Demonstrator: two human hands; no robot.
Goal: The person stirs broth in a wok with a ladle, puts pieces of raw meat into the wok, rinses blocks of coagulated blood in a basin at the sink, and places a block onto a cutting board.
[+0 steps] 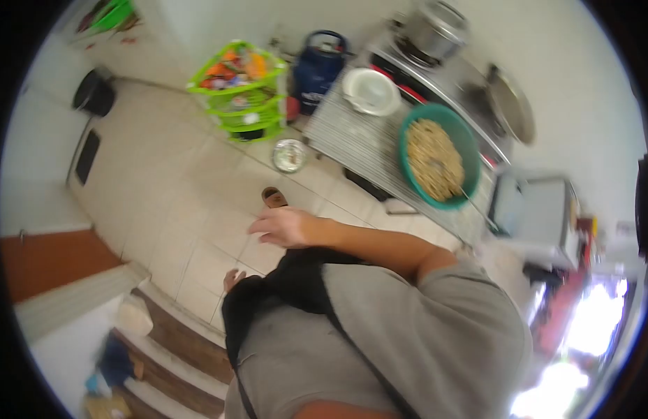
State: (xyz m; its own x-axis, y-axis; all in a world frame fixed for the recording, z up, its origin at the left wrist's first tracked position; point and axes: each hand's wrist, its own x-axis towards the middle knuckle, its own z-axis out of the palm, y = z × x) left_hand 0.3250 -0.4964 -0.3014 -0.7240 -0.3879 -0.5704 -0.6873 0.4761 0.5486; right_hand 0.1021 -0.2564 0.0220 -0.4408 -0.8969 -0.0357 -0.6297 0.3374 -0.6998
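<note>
My right hand (278, 227) is held in front of my waist with its fingers loosely stretched and nothing in them. Below it on the floor shows a brown sandal (274, 197). Only the fingers of my left hand (233, 279) peek out past the black apron (296, 279); they look apart and hold nothing I can see. To the right of my hands, on a ridged metal table (345, 136), stands a teal basin (411, 164) of pale yellowish strips of food (432, 157). A long-handled utensil (474, 204) leans out of it.
A white bowl (371, 92) sits by the basin. Behind are a stove with a metal pot (436, 31) and a large pan (511, 105). A blue gas cylinder (317, 73), a green tiered rack (247, 105) and a floor dish (289, 155) stand ahead. Steps (181, 335) lie left.
</note>
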